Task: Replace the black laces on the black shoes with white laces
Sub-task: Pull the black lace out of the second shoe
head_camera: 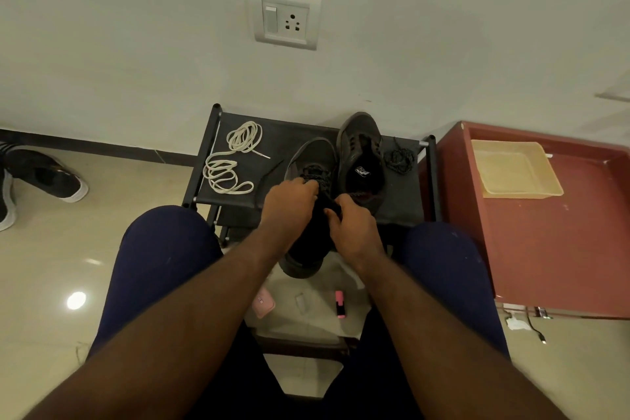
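Two black shoes stand on a small black rack [238,201] in front of my knees. The nearer shoe [312,153] still carries its black lace, and its heel hangs over the rack's front edge. My left hand [289,204] curls its fingers over the lacing on that shoe. My right hand [353,222] pinches the dark tongue or lace at the shoe's opening. The second shoe [361,150] stands to the right with bare eyelets. A loose black lace [399,158] lies bunched beside it. Two coiled white laces [244,136] [223,176] lie on the rack's left side.
A red cabinet [545,249] holding a beige tray [514,170] stands to the right. Dark sneakers with white soles [47,177] lie on the floor at left. A pink phone [263,306] and a pink marker [340,304] lie on the floor between my legs. A wall socket [286,19] sits above.
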A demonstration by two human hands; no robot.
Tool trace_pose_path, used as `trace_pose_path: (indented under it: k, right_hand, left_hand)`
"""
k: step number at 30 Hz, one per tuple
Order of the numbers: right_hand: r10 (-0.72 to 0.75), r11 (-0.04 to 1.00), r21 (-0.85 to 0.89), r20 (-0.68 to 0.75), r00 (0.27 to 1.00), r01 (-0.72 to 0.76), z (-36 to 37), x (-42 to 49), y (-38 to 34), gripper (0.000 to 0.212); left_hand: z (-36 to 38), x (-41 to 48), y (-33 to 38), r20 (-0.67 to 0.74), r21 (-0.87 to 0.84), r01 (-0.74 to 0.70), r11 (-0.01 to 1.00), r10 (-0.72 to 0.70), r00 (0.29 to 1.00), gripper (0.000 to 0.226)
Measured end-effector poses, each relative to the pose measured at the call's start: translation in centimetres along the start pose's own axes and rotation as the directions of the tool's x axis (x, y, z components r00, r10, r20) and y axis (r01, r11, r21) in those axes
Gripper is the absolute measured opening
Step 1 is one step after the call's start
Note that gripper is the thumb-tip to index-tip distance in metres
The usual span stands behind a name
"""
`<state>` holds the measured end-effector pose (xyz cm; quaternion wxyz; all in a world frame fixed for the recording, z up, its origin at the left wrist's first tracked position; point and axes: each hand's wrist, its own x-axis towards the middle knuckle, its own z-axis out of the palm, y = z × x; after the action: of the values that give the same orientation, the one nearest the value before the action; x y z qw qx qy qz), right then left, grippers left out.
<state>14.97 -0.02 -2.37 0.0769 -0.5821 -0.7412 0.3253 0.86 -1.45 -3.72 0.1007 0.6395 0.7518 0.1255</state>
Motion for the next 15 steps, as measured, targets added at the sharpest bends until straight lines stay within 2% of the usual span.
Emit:
trace_pose_path:
  k: [1,3,5,7,9,12,13,14,15]
  right_hand:
    - [-0.002,1.000,-0.001,-0.007,1.000,0.002,0.0,-0.1,0.0,0.021]
    - [0.009,1.000,0.013,-0.021,1.000,-0.008,0.0,-0.1,-0.1,0.019]
    - [0.022,1.000,0.021,-0.036,0.999,-0.021,0.1,-0.1,-0.1,0.019]
    - [0.031,0.999,0.024,-0.051,0.998,-0.030,0.1,0.0,-0.1,0.019]
    - [0.038,0.999,0.024,-0.057,0.998,-0.036,0.2,0.1,0.1,0.020]
    - [0.043,0.999,0.036,-0.053,0.998,-0.041,0.3,0.1,0.1,0.020]
    - [0.041,0.998,0.043,-0.050,0.998,-0.039,0.4,0.1,0.0,0.020]
    - [0.036,0.998,0.048,-0.047,0.998,-0.033,0.4,0.0,0.0,0.019]
    - [0.030,0.998,0.048,-0.044,0.999,-0.028,0.4,0.1,0.0,0.019]
  left_hand:
    - [-0.1,0.1,0.0,-0.004,-0.041,0.010,0.999,-0.011,1.000,0.017]
    - [0.0,-0.1,0.0,-0.075,-0.234,0.067,0.970,-0.087,0.993,0.012]
    - [0.0,-0.4,-0.3,-0.137,-0.482,0.174,0.859,-0.270,0.953,0.011]
    - [-0.4,-0.4,-0.8,-0.100,-0.684,0.264,0.680,-0.446,0.890,0.014]
    - [-1.2,-0.1,-1.4,-0.027,-0.844,0.289,0.452,-0.574,0.819,0.019]
    - [-2.0,0.5,-3.5,0.075,-0.951,0.274,0.141,-0.757,0.649,0.019]
    - [-2.1,0.5,-4.2,0.095,-0.956,0.277,0.097,-0.790,0.606,0.018]
    - [-1.9,0.4,-4.8,0.094,-0.947,0.302,0.111,-0.802,0.590,0.016]
    - [-1.8,0.3,-5.2,0.074,-0.915,0.354,0.191,-0.786,0.614,0.010]
